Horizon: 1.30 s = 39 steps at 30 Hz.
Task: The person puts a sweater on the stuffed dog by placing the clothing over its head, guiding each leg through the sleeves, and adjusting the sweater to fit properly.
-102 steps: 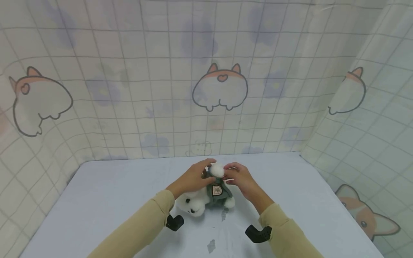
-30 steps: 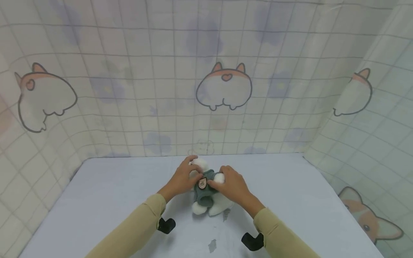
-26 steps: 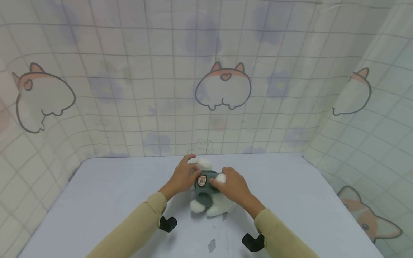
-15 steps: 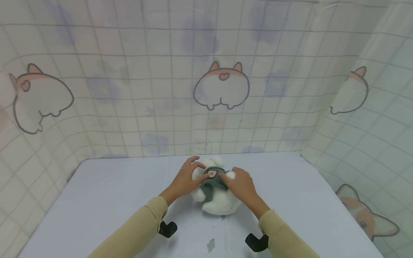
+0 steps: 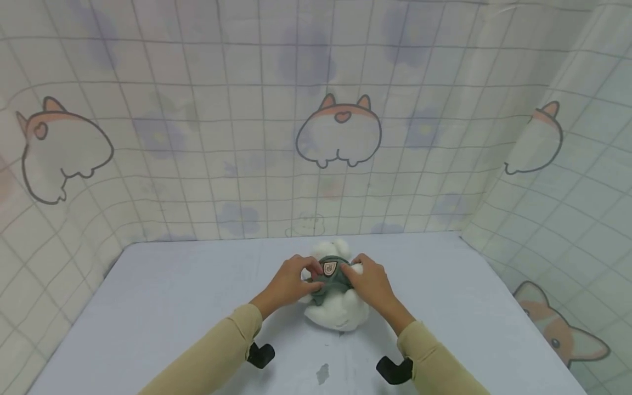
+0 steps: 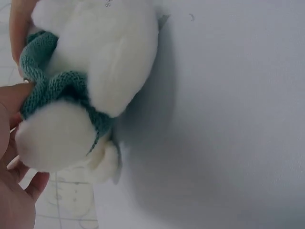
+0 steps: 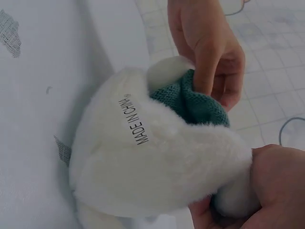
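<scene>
A white plush toy [image 5: 340, 312] in a green knitted sweater [image 5: 336, 285] lies on the table, its head toward the back wall and its bottom toward me. On the sweater is a shield-shaped badge [image 5: 329, 268]. My left hand [image 5: 291, 281] pinches the sweater on the toy's left-hand side, with thumb and fingers at the knit near a white limb [image 6: 55, 136]. On the other side my right hand [image 5: 372, 282] grips the toy around a limb, thumb on the sweater. The right wrist view shows "MADE IN CHINA" printed on the toy's bottom [image 7: 124, 167]. The toy's face is hidden.
The white table [image 5: 187, 307] has a few small grey patches [image 5: 323, 374] near the front. A checked curtain [image 5: 237, 137] with cartoon dog prints rises behind the table and along its sides. A black wrist mount [image 5: 260, 355] hangs below each sleeve.
The toy has turned from lying sideways, face visible, to head toward the back. In the last half second my left hand has shifted right and closed its fingers onto the sweater; my right hand kept hold.
</scene>
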Available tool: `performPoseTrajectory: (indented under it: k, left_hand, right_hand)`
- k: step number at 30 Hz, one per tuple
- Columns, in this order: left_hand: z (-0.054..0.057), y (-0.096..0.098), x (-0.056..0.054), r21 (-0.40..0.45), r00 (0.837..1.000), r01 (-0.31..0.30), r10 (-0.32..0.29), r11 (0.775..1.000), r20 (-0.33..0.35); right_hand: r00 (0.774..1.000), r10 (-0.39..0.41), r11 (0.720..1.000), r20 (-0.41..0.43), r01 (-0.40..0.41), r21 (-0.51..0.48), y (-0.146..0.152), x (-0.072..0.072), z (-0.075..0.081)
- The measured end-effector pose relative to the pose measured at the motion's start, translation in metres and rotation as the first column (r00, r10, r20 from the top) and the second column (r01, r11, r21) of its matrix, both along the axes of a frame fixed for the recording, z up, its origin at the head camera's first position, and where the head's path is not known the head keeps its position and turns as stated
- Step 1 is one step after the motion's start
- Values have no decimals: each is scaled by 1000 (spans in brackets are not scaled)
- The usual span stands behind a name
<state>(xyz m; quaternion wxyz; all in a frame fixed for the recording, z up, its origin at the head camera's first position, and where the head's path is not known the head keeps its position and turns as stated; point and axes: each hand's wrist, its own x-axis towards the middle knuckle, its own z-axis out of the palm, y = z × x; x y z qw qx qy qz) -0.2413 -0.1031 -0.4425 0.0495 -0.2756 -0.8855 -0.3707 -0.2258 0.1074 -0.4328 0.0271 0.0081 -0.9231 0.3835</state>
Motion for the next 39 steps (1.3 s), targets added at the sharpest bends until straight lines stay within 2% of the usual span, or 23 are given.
performPoseTrajectory:
  k: [4,8,11,16,21,26,29,34,39]
  left_hand:
    - [-1,0,2,-39,999,-20,19,999,-32]
    - [-2,-2,2,-77,997,-44,39,996,-67]
    - [-1,-4,2,-81,996,-50,44,995,-76]
    - [-1,-4,5,-61,1000,0,-1,998,-31]
    - [0,-4,10,-26,994,107,-108,994,-31]
    - [-5,-3,11,-31,989,145,-144,989,15]
    - [-7,-1,10,32,990,131,-132,991,43]
    - [-5,2,8,149,992,49,-65,988,104]
    - [-6,7,5,125,989,-11,-8,992,151]
  right_hand:
    - [995,0,992,96,12,-128,5,-5,-5]
    - [979,-8,955,202,67,-287,12,-11,-14]
    - [973,0,935,232,82,-345,15,-14,-18]
    - [972,12,927,235,77,-367,17,-14,-19]
    - [975,6,932,221,74,-354,18,-11,-17]
    - [971,-3,923,241,95,-373,22,-10,-18]
    - [967,-3,921,253,101,-376,24,-9,-18]
    - [964,-3,919,265,107,-380,27,-10,-20]
    - [964,-1,916,268,108,-385,29,-9,-21]
